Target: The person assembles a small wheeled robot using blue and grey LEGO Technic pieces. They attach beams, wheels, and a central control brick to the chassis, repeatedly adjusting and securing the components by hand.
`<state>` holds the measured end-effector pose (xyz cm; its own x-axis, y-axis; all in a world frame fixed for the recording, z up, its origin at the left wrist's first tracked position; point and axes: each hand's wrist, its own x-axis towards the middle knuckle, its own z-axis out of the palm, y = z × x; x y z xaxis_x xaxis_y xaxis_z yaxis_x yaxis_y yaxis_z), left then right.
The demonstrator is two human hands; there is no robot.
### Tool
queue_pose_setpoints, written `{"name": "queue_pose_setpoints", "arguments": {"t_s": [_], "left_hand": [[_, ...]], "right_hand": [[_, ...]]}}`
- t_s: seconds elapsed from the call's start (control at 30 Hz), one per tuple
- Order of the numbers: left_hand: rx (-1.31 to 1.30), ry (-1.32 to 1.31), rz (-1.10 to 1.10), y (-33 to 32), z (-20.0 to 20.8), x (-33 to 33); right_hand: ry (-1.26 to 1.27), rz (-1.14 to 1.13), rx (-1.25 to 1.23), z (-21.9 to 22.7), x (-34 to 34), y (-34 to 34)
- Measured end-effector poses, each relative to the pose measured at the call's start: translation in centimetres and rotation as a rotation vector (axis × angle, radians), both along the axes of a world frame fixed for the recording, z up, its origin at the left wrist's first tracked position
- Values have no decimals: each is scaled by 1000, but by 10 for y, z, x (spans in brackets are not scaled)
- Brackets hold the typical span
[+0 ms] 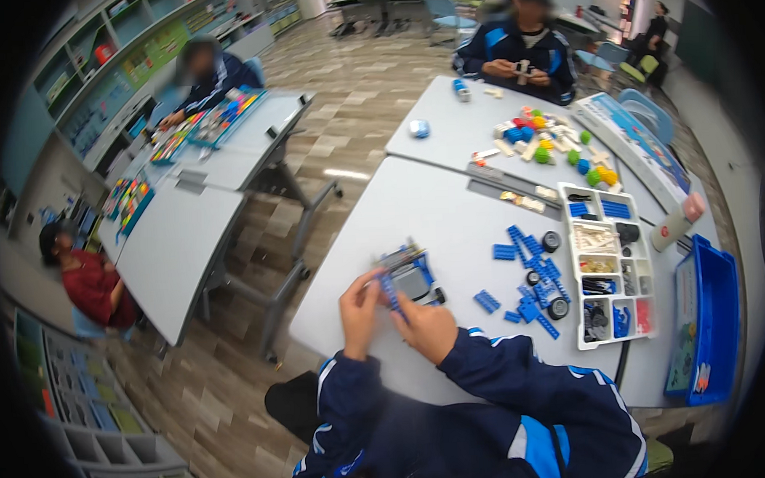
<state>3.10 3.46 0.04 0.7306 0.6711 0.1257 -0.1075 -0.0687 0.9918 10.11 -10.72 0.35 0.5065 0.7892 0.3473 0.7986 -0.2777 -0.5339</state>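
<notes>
My left hand (361,314) and my right hand (429,328) are close together over the near left part of the white table. Between them, both sets of fingers pinch a blue toy building beam (390,293), one hand at each end. Just beyond the beam is a partly built toy model (412,277) with a grey block, blue sides and small black wheels. Whether the beam is joined to the model I cannot tell. To the right lie loose blue building pieces (531,263) and several black wheels (558,307), apart from my hands.
A white compartment tray (580,312) of sorted parts stands right, beside a blue bin (707,329) and a bottle (677,222). Colourful pieces (541,141) and a long box (632,150) lie farther back. Across the table, a person (523,49) handles small pieces. Others sit at a left table (180,238).
</notes>
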Motion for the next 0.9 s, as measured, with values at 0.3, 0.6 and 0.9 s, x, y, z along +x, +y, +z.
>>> {"name": "queue_pose_setpoints", "arguments": {"t_s": [0.3,0.6,0.9], "left_hand": [[-114,-102,-121,18,-8,-22],[-216,-43,-85,28,-30,-23],[-51,-102,-13,24,-32,-20]], "right_hand": [[205,194,-81,9,29,-3],[101,202,-130,-2,17,3],[138,76,8,4,-2,2]]}}
